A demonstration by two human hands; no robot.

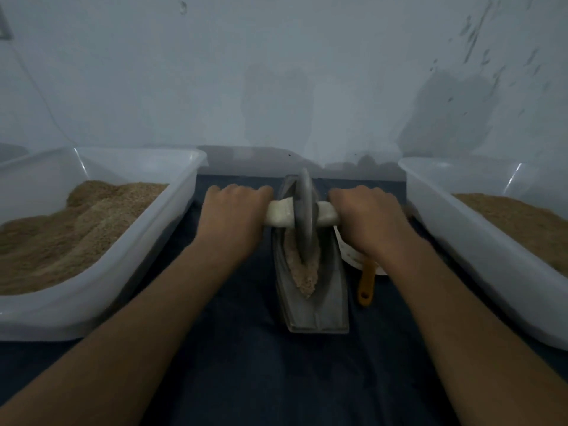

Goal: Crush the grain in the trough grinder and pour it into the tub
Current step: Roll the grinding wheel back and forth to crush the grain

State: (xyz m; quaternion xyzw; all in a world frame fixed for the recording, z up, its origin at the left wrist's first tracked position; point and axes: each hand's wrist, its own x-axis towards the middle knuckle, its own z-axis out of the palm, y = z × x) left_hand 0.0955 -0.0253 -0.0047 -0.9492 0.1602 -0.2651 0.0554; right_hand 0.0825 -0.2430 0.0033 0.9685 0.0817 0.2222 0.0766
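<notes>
Gripping the pale handle (282,213) from both ends, the person is working at the centre of the frame: the left hand (235,215) is curling its fingers over the handle's left end, and the right hand (367,218) is curling over the right end, both knuckles-up and closed tight around it. Between the two hands the grey grinding wheel (304,216) is standing upright on its edge, sitting down in the groove of the trough grinder (319,302), which is lying lengthways on the dark blue cloth (239,379) covering the desk. Crushed grain (302,276) is lying in the groove, heaped on the near side of the wheel and touching it. At the left of the frame a clear plastic tub (101,278) is sitting just beside the left forearm, holding a mound of brown grain. At the right edge a second tub (479,241) is holding more of the same. Tucked under the right wrist, a white bowl (353,256) is showing only partly, with an orange scoop handle (366,284) poking out toward the lower part of the frame, just beside the trough.
</notes>
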